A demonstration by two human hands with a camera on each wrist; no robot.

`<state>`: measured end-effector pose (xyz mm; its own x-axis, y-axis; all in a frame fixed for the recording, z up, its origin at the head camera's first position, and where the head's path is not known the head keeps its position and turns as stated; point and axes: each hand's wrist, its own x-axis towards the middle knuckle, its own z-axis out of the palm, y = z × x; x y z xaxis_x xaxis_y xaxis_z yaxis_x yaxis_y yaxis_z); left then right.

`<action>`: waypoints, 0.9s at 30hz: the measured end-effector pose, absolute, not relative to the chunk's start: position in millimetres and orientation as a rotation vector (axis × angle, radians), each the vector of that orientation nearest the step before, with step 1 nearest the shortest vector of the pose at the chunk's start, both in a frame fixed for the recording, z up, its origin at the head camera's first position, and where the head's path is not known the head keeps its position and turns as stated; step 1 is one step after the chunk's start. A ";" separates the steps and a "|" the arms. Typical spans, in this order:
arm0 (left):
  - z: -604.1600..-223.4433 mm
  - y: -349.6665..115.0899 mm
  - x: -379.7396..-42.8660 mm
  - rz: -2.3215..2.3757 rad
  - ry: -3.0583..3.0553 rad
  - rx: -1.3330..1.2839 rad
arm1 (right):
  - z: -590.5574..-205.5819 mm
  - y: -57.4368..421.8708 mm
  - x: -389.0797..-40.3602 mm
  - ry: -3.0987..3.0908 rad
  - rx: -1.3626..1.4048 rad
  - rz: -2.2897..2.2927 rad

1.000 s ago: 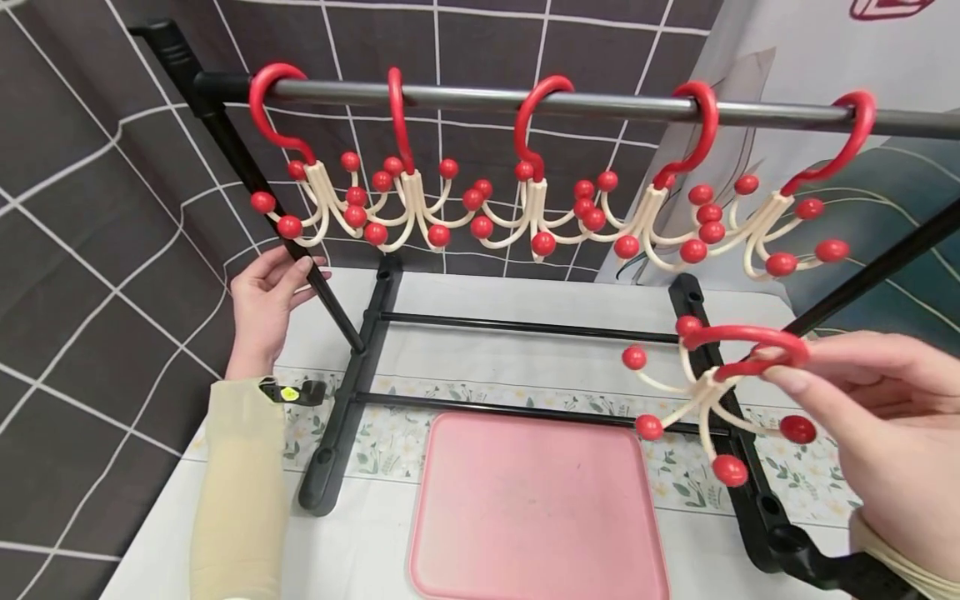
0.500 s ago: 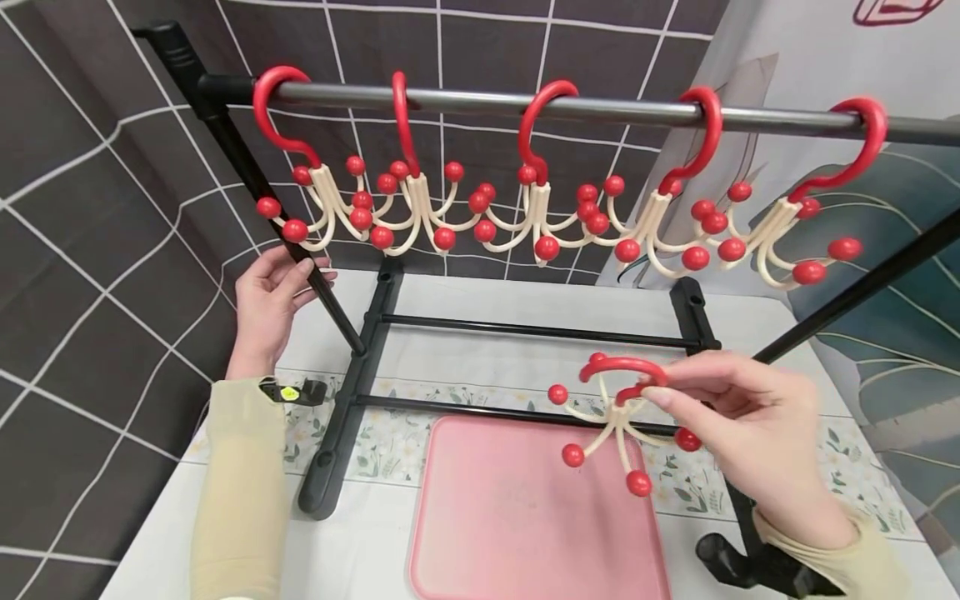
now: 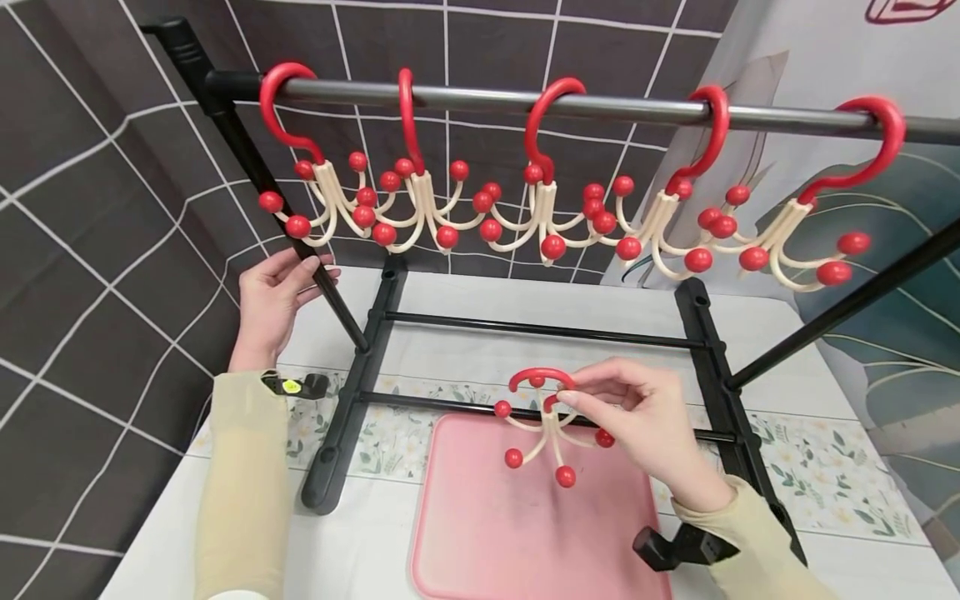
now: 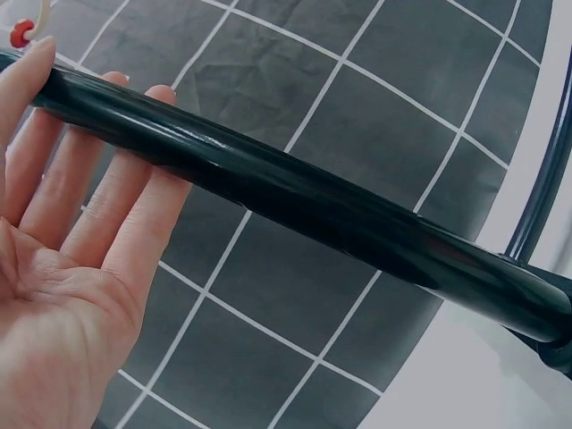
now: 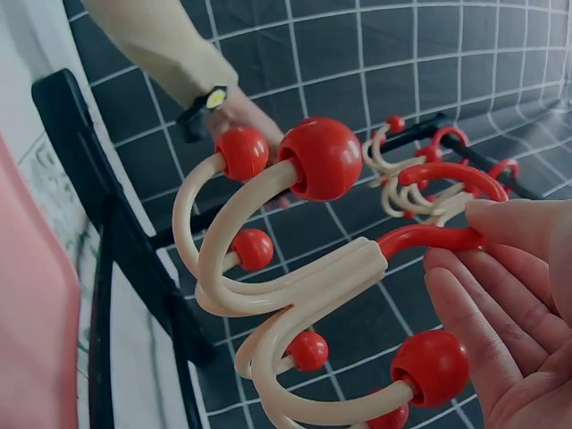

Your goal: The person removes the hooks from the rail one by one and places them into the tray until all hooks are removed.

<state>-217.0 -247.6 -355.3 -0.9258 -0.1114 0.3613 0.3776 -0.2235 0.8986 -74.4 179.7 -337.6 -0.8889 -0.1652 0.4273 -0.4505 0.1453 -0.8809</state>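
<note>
My right hand (image 3: 637, 412) pinches the red hook of a multi-arm hanger (image 3: 551, 429) between thumb and fingers, over the back part of the pink tray. In the right wrist view the hanger's cream arms curve out from its stem (image 5: 331, 277) and end in red balls. My left hand (image 3: 268, 300) holds the left post (image 3: 330, 296) of a black clothes rack low down. Thumb in front and fingers behind the post (image 4: 295, 192) show in the left wrist view. Several matching hangers (image 3: 546, 200) hang in a row from the rack's metal rail (image 3: 480, 100).
The pink tray (image 3: 487, 533) lies on a white table (image 3: 360, 550) in front of the rack. The rack's left foot (image 3: 324, 475), right foot (image 3: 701, 333) and low crossbars (image 3: 540, 327) frame it. Behind is a dark cloth (image 3: 480, 42) with a white grid.
My right hand has carried the hanger leftward from the right side of the rack to over the tray. My left hand has stayed on the post.
</note>
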 end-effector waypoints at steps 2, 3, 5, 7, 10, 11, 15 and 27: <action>-355.7 -247.2 -216.9 -2.208 -1.722 -0.320 | -342.7 175.6 -77.4 -2.186 0.593 1.845; -355.9 -247.0 -216.7 -2.200 -1.722 -0.321 | -345.3 173.7 -78.9 -2.189 0.590 1.860; -356.5 -246.6 -216.4 -2.180 -1.723 -0.319 | -350.4 170.3 -81.4 -2.206 0.585 1.889; -356.8 -246.2 -216.0 -2.162 -1.724 -0.315 | -355.8 167.3 -83.4 -2.231 0.579 1.918; -357.0 -245.4 -216.4 -2.148 -1.719 -0.314 | -363.4 162.8 -85.9 -2.266 0.567 1.960; -356.9 -245.1 -216.7 -2.148 -1.718 -0.314 | -365.9 161.3 -86.5 -2.275 0.564 1.972; -356.0 -244.1 -217.7 -2.150 -1.714 -0.317 | -374.8 154.6 -89.2 -2.305 0.542 2.012; -356.3 -244.7 -217.3 -2.154 -1.716 -0.313 | -395.5 132.8 -93.0 -2.373 0.536 2.121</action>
